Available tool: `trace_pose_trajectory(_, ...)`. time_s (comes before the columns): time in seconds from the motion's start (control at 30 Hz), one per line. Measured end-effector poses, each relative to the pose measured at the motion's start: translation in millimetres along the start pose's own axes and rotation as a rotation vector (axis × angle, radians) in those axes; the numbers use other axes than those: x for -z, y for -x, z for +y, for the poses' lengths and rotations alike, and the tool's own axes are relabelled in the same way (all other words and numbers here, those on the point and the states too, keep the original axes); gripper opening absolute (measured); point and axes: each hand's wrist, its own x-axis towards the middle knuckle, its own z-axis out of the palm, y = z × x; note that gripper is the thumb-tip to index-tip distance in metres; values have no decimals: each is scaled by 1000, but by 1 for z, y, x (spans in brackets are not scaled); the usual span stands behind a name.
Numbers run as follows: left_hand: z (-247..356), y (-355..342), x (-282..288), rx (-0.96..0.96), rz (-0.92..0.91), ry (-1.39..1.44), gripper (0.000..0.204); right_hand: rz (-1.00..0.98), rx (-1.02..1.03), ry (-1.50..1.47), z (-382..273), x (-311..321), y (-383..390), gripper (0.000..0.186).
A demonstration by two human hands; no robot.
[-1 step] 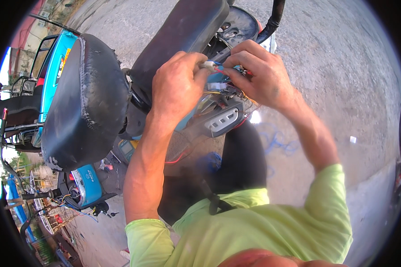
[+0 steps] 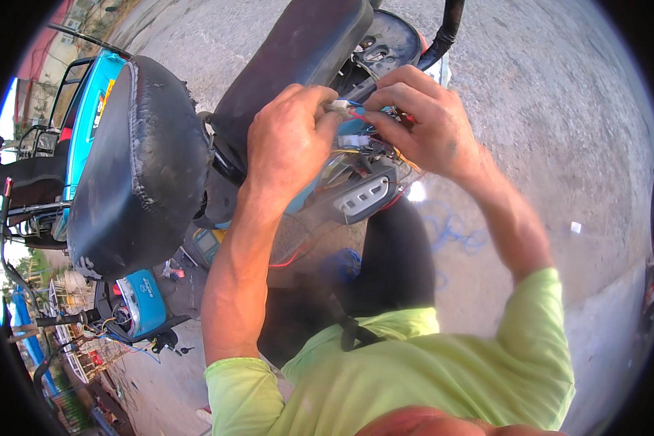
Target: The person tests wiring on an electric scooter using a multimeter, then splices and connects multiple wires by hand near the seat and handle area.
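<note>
A whitish plug connector [image 2: 337, 106] is pinched between the thumb and fingers of my left hand [image 2: 291, 138]. Red and blue wires [image 2: 357, 114] run out of it toward my right hand [image 2: 423, 120], whose thumb and forefinger are closed on them. Below the gap between my hands, a second white connector [image 2: 354, 140] lies among a tangle of coloured wires [image 2: 396, 154]. These wires sit at the open side of an electric scooter with a long black seat [image 2: 291, 69]. A grey slotted footrest panel [image 2: 367, 198] is underneath.
To the left bulges a worn black saddle [image 2: 142, 167]. A blue front panel [image 2: 144, 301] with keys and handlebar stands lower left. Near my left forearm is a yellow-edged meter [image 2: 208, 243]. Blue wire [image 2: 454, 234] lies on the concrete, and a blue coil [image 2: 344, 264] is by my leg.
</note>
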Motion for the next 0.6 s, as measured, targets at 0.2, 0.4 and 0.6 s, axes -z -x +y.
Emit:
trace_pose_trajectory(0.2, -4, 0, -2, -12, 0, 7, 21, -77, -409, -122, -11, 10, 10, 24)
trace_pose_trajectory(0.4, -11, 0, -3, -124, 27, 8, 25, -75, -288, -100, -4, 6, 10, 19)
trace_pose_trajectory(0.6, -4, -1, -1, -42, -13, -22, 26, -239, -356, -142, -4, 22, -3, 15)
